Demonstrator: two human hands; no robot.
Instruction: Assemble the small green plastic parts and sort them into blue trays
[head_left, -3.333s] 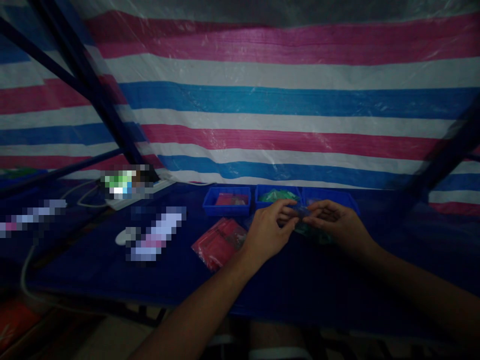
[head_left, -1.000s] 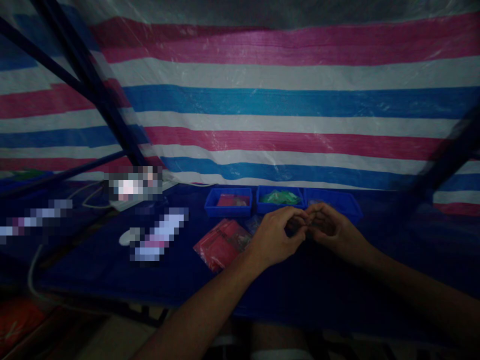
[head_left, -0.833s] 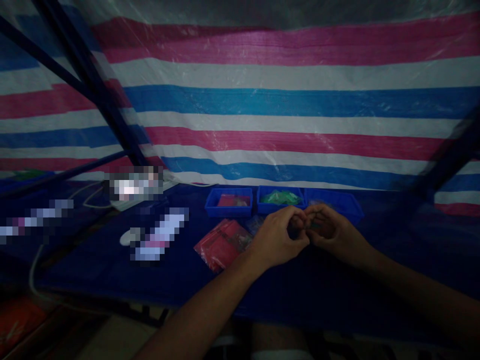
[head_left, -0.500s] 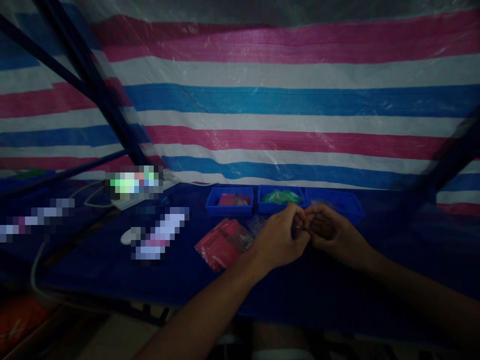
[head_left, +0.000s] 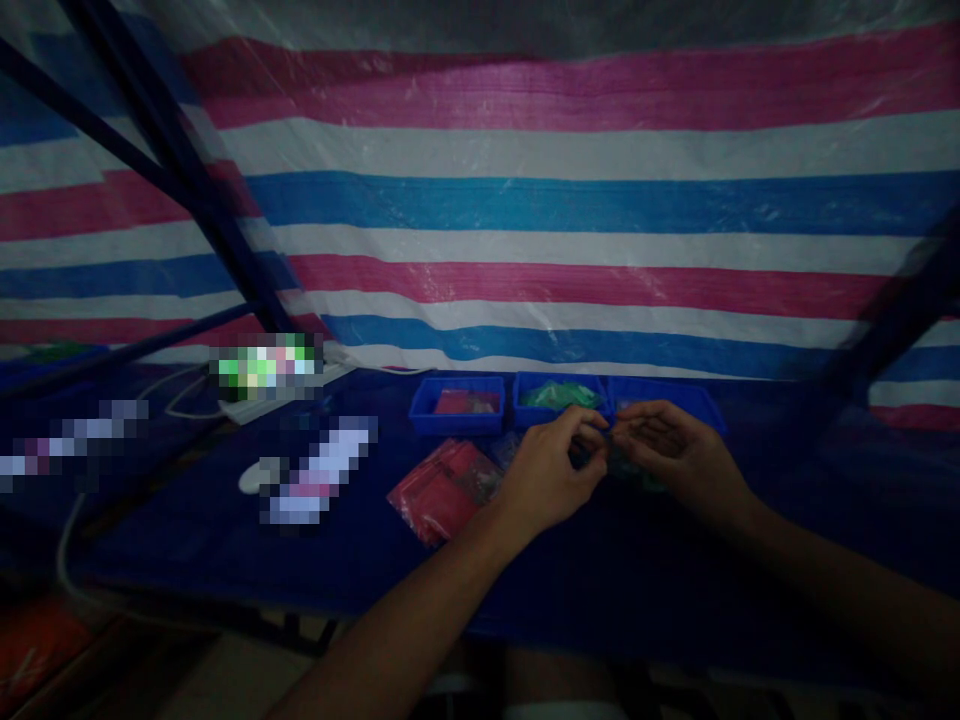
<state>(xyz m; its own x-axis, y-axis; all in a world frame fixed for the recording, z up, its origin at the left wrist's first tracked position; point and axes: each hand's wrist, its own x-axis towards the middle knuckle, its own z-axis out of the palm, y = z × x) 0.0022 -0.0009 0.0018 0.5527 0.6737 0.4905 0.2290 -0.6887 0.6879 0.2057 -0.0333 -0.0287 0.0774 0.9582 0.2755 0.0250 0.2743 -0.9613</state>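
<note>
My left hand (head_left: 555, 468) is over the blue table with its fingers curled; whatever lies between the fingertips is too dark and small to make out. Facing it, my right hand (head_left: 679, 455) has its fingers loosely bent and spread, near the left fingertips. A dim greenish item (head_left: 646, 482) shows below the right hand. Left of my left hand lies a pile of red packets in clear plastic (head_left: 442, 492). Behind the hands stand three blue trays: one with red packets (head_left: 457, 403), one with green packets (head_left: 562, 395), and a right one (head_left: 701, 402) partly hidden by my right hand.
On the left of the blue table (head_left: 187, 540) are a white round object (head_left: 255, 476), a blurred-out strip (head_left: 322, 470) and a white power strip (head_left: 262, 398) with cables. Dark blue frame bars (head_left: 217, 240) stand before a striped sheet (head_left: 525, 200).
My hands have moved slightly apart, and the right hand's fingers have opened out. The greenish item below the right hand now shows. The view has shifted a little.
</note>
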